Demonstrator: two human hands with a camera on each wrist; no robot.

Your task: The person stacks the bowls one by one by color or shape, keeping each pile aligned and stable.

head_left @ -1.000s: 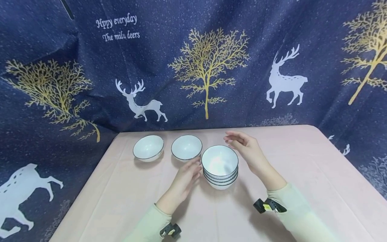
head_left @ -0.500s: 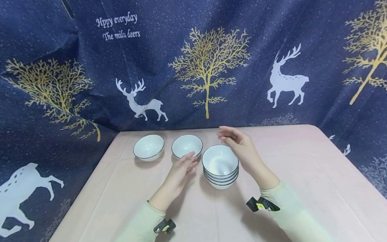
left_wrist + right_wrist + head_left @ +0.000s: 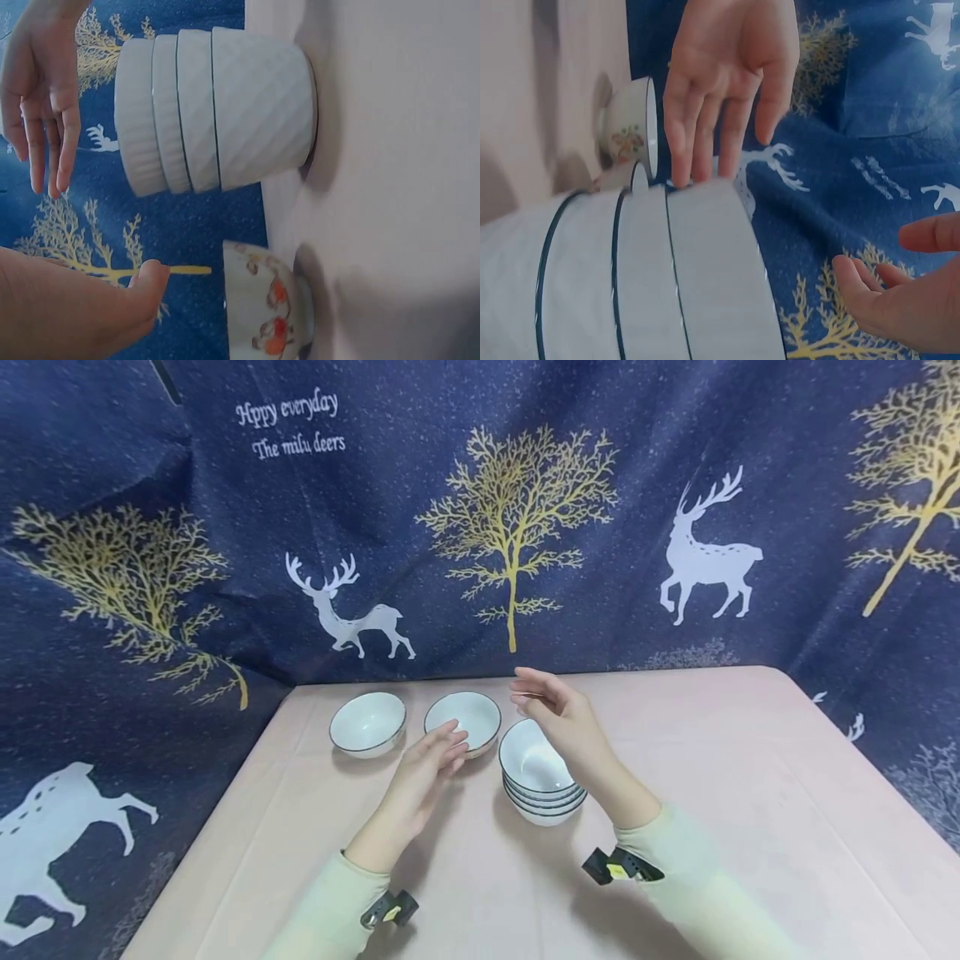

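A stack of several white bowls point(image 3: 534, 760) with dark rims stands right of centre; their outsides look ribbed and diamond-textured in the left wrist view. My right hand point(image 3: 566, 718) hovers over the stack's right side, holding nothing, and hides part of the top rim. To the left, my left hand point(image 3: 416, 777) is in the air with loose fingers, its fingertips overlapping the front of a single bowl point(image 3: 467, 714) in the head view. That bowl has a red and orange pattern point(image 3: 276, 330) outside. Farther left sits another single bowl point(image 3: 367, 724).
The bowls stand on a pale pink tablecloth point(image 3: 750, 777). Behind the table's far edge hangs a dark blue cloth point(image 3: 600, 527) printed with deer and golden trees. Each sleeve carries a small black wrist camera, one on the left point(image 3: 388, 910) and one on the right point(image 3: 621, 865).
Both hands have moved left. The left hand left the stack's side and now overlaps the middle bowl; the right went from beside the stack to over it. The bowls have stayed put.
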